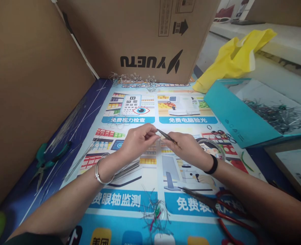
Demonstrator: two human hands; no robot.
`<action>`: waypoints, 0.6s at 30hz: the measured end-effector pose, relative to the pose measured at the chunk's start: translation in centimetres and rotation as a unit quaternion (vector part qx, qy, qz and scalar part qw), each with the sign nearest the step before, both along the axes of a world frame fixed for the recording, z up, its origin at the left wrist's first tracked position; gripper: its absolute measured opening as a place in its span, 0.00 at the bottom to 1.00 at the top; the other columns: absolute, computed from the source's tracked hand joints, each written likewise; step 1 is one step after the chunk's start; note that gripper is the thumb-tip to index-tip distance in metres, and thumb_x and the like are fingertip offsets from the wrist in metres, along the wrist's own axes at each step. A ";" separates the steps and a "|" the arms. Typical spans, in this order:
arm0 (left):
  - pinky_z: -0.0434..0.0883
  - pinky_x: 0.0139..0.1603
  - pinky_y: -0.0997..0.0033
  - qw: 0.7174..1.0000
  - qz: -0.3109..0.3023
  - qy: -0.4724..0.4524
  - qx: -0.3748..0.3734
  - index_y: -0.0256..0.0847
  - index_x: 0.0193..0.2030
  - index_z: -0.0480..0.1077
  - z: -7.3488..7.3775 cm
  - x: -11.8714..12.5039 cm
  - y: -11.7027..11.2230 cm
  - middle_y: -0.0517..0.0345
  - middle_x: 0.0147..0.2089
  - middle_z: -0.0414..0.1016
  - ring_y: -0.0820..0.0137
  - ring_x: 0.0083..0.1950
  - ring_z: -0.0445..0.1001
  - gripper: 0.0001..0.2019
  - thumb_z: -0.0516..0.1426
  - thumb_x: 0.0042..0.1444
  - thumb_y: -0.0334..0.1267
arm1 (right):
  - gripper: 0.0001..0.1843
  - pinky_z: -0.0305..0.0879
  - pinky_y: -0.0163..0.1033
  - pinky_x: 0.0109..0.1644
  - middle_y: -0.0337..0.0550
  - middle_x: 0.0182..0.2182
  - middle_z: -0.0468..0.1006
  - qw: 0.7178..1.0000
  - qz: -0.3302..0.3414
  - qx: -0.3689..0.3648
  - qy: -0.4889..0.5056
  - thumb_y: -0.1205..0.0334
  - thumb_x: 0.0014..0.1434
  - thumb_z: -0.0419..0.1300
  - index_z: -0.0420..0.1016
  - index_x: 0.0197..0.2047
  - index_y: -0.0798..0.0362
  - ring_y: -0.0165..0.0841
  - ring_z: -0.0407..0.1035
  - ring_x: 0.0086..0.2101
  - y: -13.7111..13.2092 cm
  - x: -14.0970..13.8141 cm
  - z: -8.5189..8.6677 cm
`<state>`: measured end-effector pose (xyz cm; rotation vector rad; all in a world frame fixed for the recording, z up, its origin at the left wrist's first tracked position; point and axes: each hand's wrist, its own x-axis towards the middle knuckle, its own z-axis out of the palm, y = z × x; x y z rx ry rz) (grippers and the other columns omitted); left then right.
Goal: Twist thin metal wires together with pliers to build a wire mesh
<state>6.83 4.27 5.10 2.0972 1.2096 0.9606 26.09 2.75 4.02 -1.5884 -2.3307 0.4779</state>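
Head view, work surface seen from above. The left hand (137,139) and right hand (188,148) met over the middle of a glossy printed poster (130,200) in blue and white that covered the table.

The right hand's thumb and fingers were clamped on the slim dark metal tweezers (167,136), which slanted up and to the left, their tip at the left hand's fingertips. The left hand's thumb and forefinger were pinched together at that tip; whether anything lay between them could not be told.

A silver metal bangle (99,173) circled the left wrist and a black band (213,165) the right. A bundle of thin straight grey wires (126,170) lay on the poster just beside the left wrist.

A small tangle of wire scraps (155,214) lay near, between the forearms. Red-handled pliers (232,214) lay near right, partly under the right forearm, and teal-handled pliers (47,161) lay at the left. A brown cardboard box (140,37) stood at the far edge.

At the right, a shallow teal cardboard tray (232,115) held a heap of grey wire pieces (278,114). Beyond it lay a crumpled yellow plastic bag (232,58).
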 end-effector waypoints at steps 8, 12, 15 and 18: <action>0.71 0.35 0.74 0.983 0.045 -0.173 -0.051 0.39 0.36 0.70 0.7 -2.4 2.5 0.59 0.31 0.74 0.74 0.32 0.74 0.06 0.57 0.55 0.39 | 0.19 0.47 0.34 0.26 0.37 0.20 0.65 0.998 -0.050 0.021 0.040 0.49 0.62 0.45 0.60 0.25 0.51 0.28 0.58 0.22 0.8 0.2 -0.6; 0.70 0.35 0.74 0.971 0.098 -0.213 -0.039 0.39 0.36 0.69 -0.8 -3.0 3.9 0.60 0.30 0.73 0.75 0.32 0.72 0.05 0.55 0.56 0.38 | 0.20 0.47 0.34 0.25 0.37 0.19 0.64 0.996 -0.061 0.029 0.060 0.48 0.62 0.44 0.59 0.25 0.51 0.28 0.58 0.21 1.0 0.3 -1.3; 0.69 0.38 0.73 0.970 0.102 -0.218 -0.032 0.40 0.36 0.68 -1.9 -3.2 4.2 0.59 0.32 0.72 0.74 0.35 0.71 0.06 0.54 0.56 0.39 | 0.20 0.47 0.34 0.25 0.36 0.18 0.64 0.995 -0.066 0.037 0.067 0.46 0.62 0.44 0.59 0.25 0.51 0.28 0.58 0.21 1.1 0.4 -1.6; 0.68 0.42 0.71 0.983 0.082 -0.164 -0.029 0.40 0.38 0.69 -2.2 -3.3 4.0 0.56 0.37 0.73 0.72 0.40 0.71 0.08 0.52 0.58 0.41 | 0.21 0.47 0.34 0.26 0.36 0.18 0.63 0.995 -0.070 0.032 0.068 0.46 0.62 0.43 0.57 0.25 0.51 0.28 0.57 0.20 1.2 0.3 -1.6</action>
